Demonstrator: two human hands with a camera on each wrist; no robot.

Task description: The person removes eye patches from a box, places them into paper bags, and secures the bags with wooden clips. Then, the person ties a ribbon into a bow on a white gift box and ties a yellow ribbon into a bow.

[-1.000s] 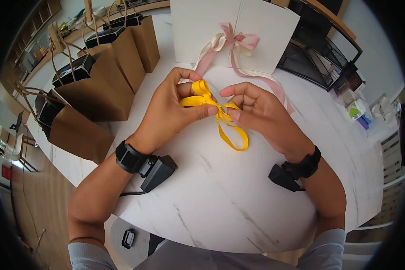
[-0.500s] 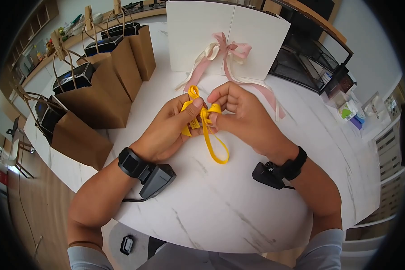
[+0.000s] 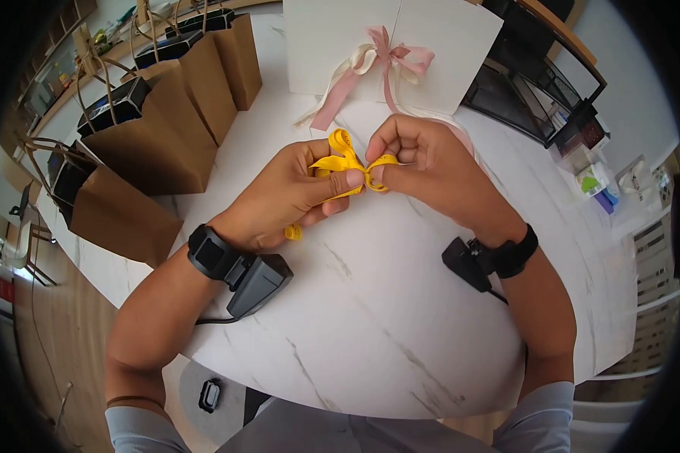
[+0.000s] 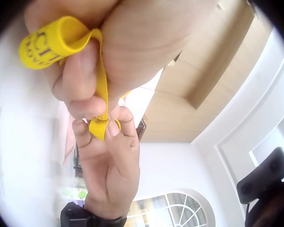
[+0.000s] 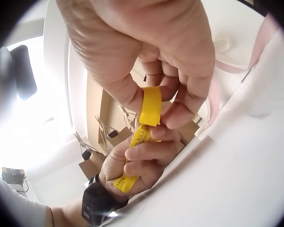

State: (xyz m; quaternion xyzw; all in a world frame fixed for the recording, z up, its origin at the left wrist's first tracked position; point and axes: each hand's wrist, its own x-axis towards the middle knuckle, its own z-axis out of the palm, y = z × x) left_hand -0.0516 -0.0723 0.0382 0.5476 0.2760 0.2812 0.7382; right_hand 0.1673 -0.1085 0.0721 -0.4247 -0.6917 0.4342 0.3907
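Note:
A yellow printed ribbon [image 3: 334,163], gathered into loops, is held between both hands over the table. My left hand [image 3: 276,192] grips its gathered middle, the thumb lying across it. One loop stands up above the left fingers, and a ribbon end shows below that palm. My right hand [image 3: 442,170] pinches a small loop between thumb and fingers, right beside the left thumb. In the left wrist view, a curled printed ribbon end [image 4: 42,47] sticks out past the left fingers. The right wrist view shows the pinched loop [image 5: 151,106]; the ribbon's centre is partly hidden by fingers.
Several brown paper bags [image 3: 143,136] with dark boxes inside line the table's left side. At the back stands a white box [image 3: 340,45] with a pink and cream bow [image 3: 389,57]. A black mesh rack [image 3: 536,83] and small packets [image 3: 593,181] are at the right.
The long yellow loop that hung below the hands no longer shows there. My right hand now pinches a small loop close to the left thumb. Both hands have shifted and turned slightly.

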